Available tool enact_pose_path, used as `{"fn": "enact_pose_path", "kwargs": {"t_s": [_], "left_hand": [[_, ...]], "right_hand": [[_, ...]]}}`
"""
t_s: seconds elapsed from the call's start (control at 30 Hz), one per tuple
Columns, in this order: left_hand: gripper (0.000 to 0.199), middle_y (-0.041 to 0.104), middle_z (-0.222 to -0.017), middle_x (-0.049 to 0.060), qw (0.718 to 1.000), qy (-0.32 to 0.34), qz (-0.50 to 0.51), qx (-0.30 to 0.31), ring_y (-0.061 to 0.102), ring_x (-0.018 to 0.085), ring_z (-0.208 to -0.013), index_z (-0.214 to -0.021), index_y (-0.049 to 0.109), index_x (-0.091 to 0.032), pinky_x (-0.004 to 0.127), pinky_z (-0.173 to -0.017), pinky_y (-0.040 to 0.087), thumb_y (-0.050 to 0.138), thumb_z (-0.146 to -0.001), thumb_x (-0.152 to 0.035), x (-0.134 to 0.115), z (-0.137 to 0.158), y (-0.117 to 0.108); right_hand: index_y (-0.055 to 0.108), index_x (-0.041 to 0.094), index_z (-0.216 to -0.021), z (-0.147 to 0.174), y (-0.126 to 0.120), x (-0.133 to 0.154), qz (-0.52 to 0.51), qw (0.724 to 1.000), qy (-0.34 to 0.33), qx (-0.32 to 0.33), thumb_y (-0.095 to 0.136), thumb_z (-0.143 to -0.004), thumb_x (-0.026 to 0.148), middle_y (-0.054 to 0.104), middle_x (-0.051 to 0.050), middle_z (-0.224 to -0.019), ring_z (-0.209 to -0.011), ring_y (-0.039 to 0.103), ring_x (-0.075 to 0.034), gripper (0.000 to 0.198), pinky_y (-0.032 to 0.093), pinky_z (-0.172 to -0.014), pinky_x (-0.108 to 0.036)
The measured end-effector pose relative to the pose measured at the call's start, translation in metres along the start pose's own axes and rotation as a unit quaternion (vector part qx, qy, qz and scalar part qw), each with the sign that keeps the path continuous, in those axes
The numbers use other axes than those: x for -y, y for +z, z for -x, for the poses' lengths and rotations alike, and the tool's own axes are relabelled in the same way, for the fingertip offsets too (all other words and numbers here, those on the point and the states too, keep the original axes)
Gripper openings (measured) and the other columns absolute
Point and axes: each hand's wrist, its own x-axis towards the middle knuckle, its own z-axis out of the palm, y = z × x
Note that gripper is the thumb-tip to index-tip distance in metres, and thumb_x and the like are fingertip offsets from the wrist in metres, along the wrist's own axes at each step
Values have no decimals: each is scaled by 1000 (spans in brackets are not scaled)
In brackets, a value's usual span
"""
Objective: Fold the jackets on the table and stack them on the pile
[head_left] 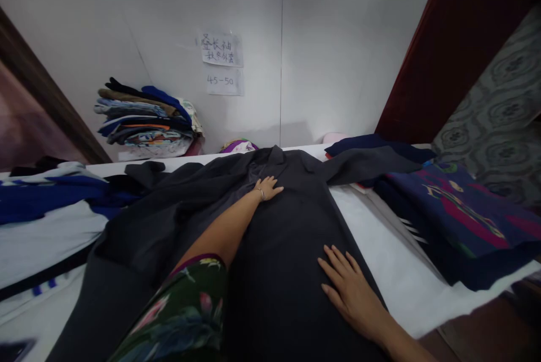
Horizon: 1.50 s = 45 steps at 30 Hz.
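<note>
A long dark coat (287,249) lies spread over the white-covered table, its collar toward the wall. One sleeve stretches out to the right, over the edge of some folded clothes. The left front is turned back and rumpled, with lining showing near the collar. My left hand (268,188), with a bracelet at the wrist, rests on the upper part of the coat, fingers spread. Farther down, near the coat's right edge, my right hand (344,286) lies flat on the cloth with its fingers apart. Neither hand grips anything.
A stack of folded clothes (147,117) stands against the wall at the back left. Loose blue and white garments (51,210) lie at the left. Folded dark clothes (460,204) are piled at the right. Handwritten paper notes (222,51) hang on the wall.
</note>
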Motion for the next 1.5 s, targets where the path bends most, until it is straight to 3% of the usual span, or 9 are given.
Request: {"fn": "enact_pose_path", "kwargs": {"t_s": [0.1,0.2,0.33,0.43,0.63,0.77,1.03,1.27,1.5], "left_hand": [[52,32,-150,7,1000,-14,1,-1,22,22,-140,-135,45,-26,42,-111,17,36,-89,-49,-8,11,-20],[53,29,-151,4,1000,18,-2,-7,18,20,-141,-137,43,-27,40,-113,11,38,-89,-50,-13,52,-26],[59,28,-152,1,993,113,-22,-3,15,20,-142,-136,44,-31,38,-115,7,48,-83,-55,-2,124,-3],[60,30,-151,3,991,129,-32,14,17,22,-141,-138,42,-30,41,-115,9,45,-83,-55,11,151,19],[63,25,-152,8,997,68,-44,17,14,25,-142,-140,40,-24,46,-114,9,37,-85,-57,-3,167,23],[69,24,-152,5,994,100,-13,34,15,23,-142,-141,39,-28,41,-115,11,37,-82,-63,-16,198,24],[70,24,-152,9,985,157,-51,42,15,24,-142,-142,36,-20,46,-115,8,39,-84,-60,-8,206,31],[77,22,-153,11,988,140,-70,17,13,26,-142,-142,34,-16,49,-114,11,33,-84,-66,-6,232,28],[78,20,-154,9,989,126,-63,51,12,27,-142,-144,31,-17,49,-114,12,34,-83,-66,-4,240,30]], "right_hand": [[33,29,-143,-1,-3,1,1,1000,2,7,31,-95,50,20,-4,-153,-142,15,-24,52,15,-114,-50],[35,29,-142,2,-3,-1,5,1000,12,5,33,-95,48,21,-4,-153,-141,17,-24,51,16,-113,-49],[40,31,-139,13,-3,-8,28,999,41,-15,38,-93,48,27,-5,-151,-140,22,-28,50,16,-111,-52],[41,31,-139,21,-7,-13,38,998,51,-22,36,-93,50,29,-6,-151,-139,22,-29,50,16,-111,-54],[41,23,-140,33,-14,-30,15,994,91,-53,33,-93,52,27,-10,-151,-140,21,-27,55,21,-110,-52],[43,15,-138,43,-7,-42,7,983,158,-97,36,-93,47,39,-14,-145,-134,35,-26,56,31,-107,-45],[57,18,-126,40,-3,-49,-28,985,108,-135,41,-91,39,50,-12,-135,-124,47,-26,44,36,-104,-44],[50,19,-132,67,-6,-49,-97,970,163,-155,43,-87,40,62,-11,-113,-104,58,-25,50,46,-91,-41],[57,16,-121,72,-3,-59,-90,963,212,-138,39,-81,32,66,-10,-98,-89,63,-25,47,50,-82,-40]]}}
